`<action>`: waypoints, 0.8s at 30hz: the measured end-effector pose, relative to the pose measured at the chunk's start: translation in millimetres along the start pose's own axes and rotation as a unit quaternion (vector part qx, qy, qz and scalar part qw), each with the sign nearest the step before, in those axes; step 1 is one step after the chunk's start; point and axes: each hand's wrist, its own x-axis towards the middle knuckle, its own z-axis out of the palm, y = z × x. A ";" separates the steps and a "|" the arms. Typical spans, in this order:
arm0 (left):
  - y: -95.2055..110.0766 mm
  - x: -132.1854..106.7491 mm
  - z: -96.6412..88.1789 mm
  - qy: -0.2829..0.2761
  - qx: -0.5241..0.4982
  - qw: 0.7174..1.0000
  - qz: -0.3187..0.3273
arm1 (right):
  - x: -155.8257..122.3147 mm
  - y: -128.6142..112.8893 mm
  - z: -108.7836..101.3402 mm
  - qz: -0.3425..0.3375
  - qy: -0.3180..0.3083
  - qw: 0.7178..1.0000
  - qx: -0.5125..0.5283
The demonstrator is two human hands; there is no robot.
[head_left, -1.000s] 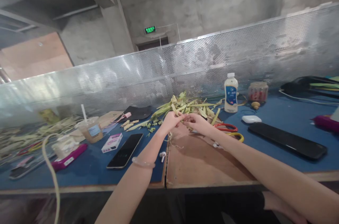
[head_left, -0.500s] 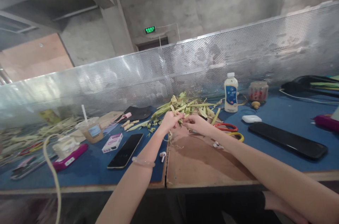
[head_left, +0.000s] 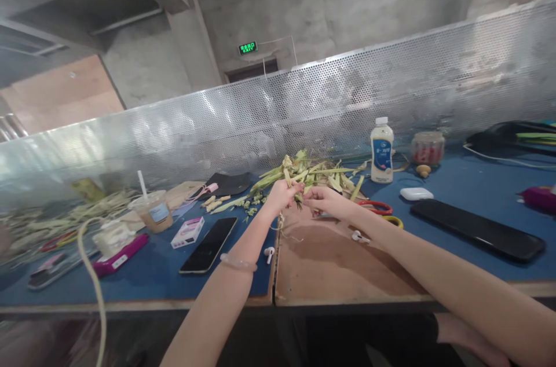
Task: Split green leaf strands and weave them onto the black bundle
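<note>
My left hand (head_left: 280, 198) is closed round a small bundle of pale green leaf strips (head_left: 298, 200), which look like corn husk. Right beside it, my right hand (head_left: 325, 201) has its fingertips pinched together at the bundle's edge. Whatever sits between those fingertips is too small to make out. Behind both hands lies a heap of similar strips (head_left: 319, 170), and small green knotted pieces (head_left: 252, 205) are scattered to its left. Red-handled scissors (head_left: 377, 207) and a yellow handle (head_left: 395, 220) lie partly hidden behind my right forearm.
Left of my arms are a phone (head_left: 209, 245), a small box (head_left: 187, 232), a drink cup (head_left: 153, 213) and an earbud (head_left: 269, 254). To the right stand a bottle (head_left: 381, 153) and a jar (head_left: 428, 149), near a black case (head_left: 475, 231). A perforated metal screen (head_left: 243, 118) closes the back.
The view has shifted slightly, so the table items appear a little further right. Both hands stay together at the leaf bundle, with my right fingers slightly moved.
</note>
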 end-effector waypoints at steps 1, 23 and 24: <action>-0.1 0.2 -0.3 0.001 0.000 1.000 0.000 | -0.1 0.1 -0.1 0.002 -0.003 1.000 0.004; 6.0 -4.4 3.3 -0.005 0.007 1.000 0.009 | -7.7 -9.5 -11.6 0.012 -0.038 0.999 0.006; 6.8 -4.7 3.1 -0.006 0.005 1.000 0.009 | -6.7 -8.1 -10.9 0.010 -0.038 0.999 0.010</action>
